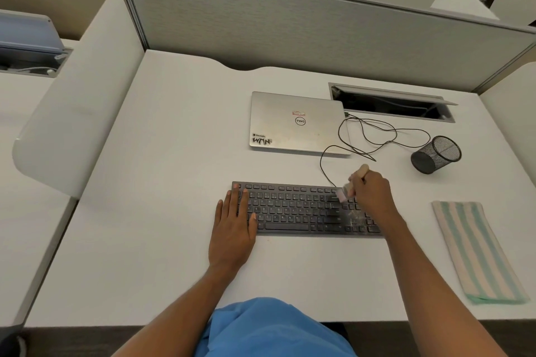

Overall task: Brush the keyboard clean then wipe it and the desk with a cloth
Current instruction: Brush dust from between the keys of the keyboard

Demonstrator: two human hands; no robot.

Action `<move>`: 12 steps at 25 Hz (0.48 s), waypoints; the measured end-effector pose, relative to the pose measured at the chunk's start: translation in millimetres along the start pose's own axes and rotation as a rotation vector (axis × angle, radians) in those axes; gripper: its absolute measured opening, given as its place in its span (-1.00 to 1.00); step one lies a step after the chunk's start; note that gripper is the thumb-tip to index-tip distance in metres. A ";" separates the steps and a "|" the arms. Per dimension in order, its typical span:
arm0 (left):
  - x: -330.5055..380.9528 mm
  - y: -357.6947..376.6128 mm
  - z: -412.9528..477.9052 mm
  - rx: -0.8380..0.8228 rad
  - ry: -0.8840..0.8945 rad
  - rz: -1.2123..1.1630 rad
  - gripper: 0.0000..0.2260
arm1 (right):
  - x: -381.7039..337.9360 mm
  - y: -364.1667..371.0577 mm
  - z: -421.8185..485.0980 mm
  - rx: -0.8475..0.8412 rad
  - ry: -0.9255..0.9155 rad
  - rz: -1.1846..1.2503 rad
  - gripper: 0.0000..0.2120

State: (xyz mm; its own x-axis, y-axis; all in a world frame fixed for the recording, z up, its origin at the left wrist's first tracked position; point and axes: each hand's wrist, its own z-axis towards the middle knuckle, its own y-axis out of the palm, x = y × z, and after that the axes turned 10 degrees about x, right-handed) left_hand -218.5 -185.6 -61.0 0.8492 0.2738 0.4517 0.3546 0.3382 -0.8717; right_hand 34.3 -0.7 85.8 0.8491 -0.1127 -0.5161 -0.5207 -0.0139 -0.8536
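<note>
A black keyboard [295, 209] lies on the white desk [162, 171] in front of me. My left hand [233, 226] rests flat on the keyboard's left end with straight fingers. My right hand [372, 193] grips a small wooden-handled brush [352, 182]; its pale bristles touch the keys near the upper right of the keyboard, blurred. Light dust shows on the keys under that hand. A folded cloth [475, 249] with green and beige stripes lies on the desk to the right, apart from both hands.
A shut silver laptop [295, 123] lies behind the keyboard. A black cable [374, 139] loops from it toward the keyboard. A black mesh pen cup [436, 155] lies tipped on its side at the right. An open cable hatch [391, 103] sits at the back, before the grey partition [290, 26].
</note>
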 end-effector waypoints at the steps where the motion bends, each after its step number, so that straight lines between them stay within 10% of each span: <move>1: -0.1 0.2 -0.5 -0.001 -0.002 0.000 -0.43 | -2.6 0.6 2.6 0.020 0.012 0.040 -0.72; 12: 0.4 0.3 0.5 0.000 -0.001 0.008 -0.43 | -5.5 9.6 -8.6 0.106 0.024 0.090 -0.68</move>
State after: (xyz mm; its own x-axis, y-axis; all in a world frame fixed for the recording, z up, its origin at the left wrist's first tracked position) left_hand -218.2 -184.9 -61.0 0.8516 0.2777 0.4446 0.3476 0.3357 -0.8755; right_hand 23.9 -8.7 81.0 0.7963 -0.1327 -0.5902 -0.5813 0.1019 -0.8073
